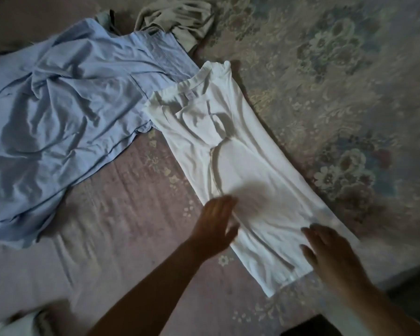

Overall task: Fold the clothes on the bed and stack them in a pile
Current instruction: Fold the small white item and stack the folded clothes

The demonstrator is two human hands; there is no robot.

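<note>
A white shirt (230,161) lies folded into a long narrow strip, running diagonally from its collar at the upper middle to its hem at the lower right. My left hand (216,224) hovers with straight fingers at the strip's left edge, blurred. My right hand (330,255) lies flat, fingers spread, on the hem end. A crumpled light blue shirt (66,112) is spread at the left, its edge under the white collar. A beige garment (180,18) is bunched at the top.
The bed cover (136,214) is pinkish with a floral pattern, greyer and more ornate at the right (337,81). A pale object (17,323) shows at the bottom left corner. The bed's edge and dark floor (412,287) sit at the lower right.
</note>
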